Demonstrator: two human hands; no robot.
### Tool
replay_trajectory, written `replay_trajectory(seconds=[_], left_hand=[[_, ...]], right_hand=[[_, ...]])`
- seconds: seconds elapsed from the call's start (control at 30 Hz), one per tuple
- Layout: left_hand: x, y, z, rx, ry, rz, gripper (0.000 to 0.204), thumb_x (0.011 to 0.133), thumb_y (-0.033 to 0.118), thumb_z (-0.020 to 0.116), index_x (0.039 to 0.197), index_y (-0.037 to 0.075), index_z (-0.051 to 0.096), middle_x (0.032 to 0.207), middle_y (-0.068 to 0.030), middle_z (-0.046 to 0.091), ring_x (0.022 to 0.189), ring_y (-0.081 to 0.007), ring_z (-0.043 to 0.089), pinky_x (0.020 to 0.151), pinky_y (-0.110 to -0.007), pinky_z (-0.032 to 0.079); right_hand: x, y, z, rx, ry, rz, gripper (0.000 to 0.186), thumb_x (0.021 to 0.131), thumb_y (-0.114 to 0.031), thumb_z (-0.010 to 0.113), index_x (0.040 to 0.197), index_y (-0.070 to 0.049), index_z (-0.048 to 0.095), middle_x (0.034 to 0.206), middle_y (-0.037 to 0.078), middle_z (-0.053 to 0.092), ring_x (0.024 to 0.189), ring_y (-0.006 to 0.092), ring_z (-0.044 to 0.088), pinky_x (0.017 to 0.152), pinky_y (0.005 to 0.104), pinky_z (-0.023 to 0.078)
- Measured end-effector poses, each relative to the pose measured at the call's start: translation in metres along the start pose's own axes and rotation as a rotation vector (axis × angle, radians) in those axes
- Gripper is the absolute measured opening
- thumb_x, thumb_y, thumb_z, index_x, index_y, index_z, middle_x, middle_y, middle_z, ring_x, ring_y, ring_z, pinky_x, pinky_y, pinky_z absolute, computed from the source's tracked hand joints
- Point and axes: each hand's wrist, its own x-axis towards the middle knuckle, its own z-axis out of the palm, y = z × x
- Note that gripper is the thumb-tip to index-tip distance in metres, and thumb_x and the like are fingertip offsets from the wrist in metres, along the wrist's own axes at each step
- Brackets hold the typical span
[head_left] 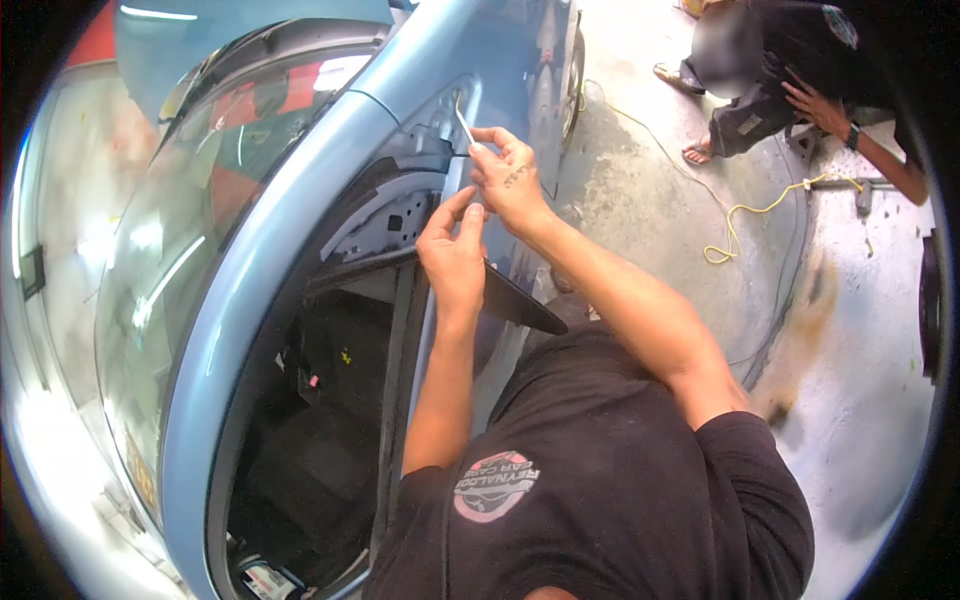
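The right grip (508,180) pinches a white stick (464,124); its tip already reaches the blue car (415,65); what the left grip (452,255) holds is unclear; work there seems unfinished.

Stick (464,124): lower end seemingly hidden.

At six o'clock I see a round badge (497,487) with clear printed letters (503,467) on the black shirt (620,450). At two o'clock, the small badge (840,26) on the co-worker's shirt (795,35) is unreadable for me.
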Motion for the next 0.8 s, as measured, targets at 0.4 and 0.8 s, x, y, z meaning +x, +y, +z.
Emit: replay_trajectory(seconds=[0.4, 0.8], left_hand=[[0.031, -0.013, 0.013, -0.047, -0.047, -0.012, 0.037, 0.098, 0.007, 0.064, 0.131, -0.008, 0.061, 0.117, -0.0178, 0.071, 0.058, -0.0058, 0.054, 0.049, -0.022, 0.042], [0.026, -0.006, 0.013, -0.105, -0.076, 0.003, 0.034, 0.102, 0.007, 0.058, 0.134, -0.005, 0.062, 0.114, -0.0093, 0.073, 0.057, -0.0048, 0.052, 0.048, -0.022, 0.041]], right_hand=[[0.019, -0.028, -0.024, -0.298, -0.131, 0.053, 0.028, 0.097, -0.016, 0.062, 0.119, 0.0, 0.066, 0.063, -0.003, 0.052, 0.047, 0.0044, 0.041, 0.039, 0.025, 0.03], [0.014, 0.004, -0.002, -0.161, 0.013, -0.05, 0.024, 0.098, -0.011, 0.06, 0.118, 0.003, 0.063, 0.064, 0.0, 0.057, 0.05, 0.0053, 0.047, 0.041, 0.0257, 0.034]])
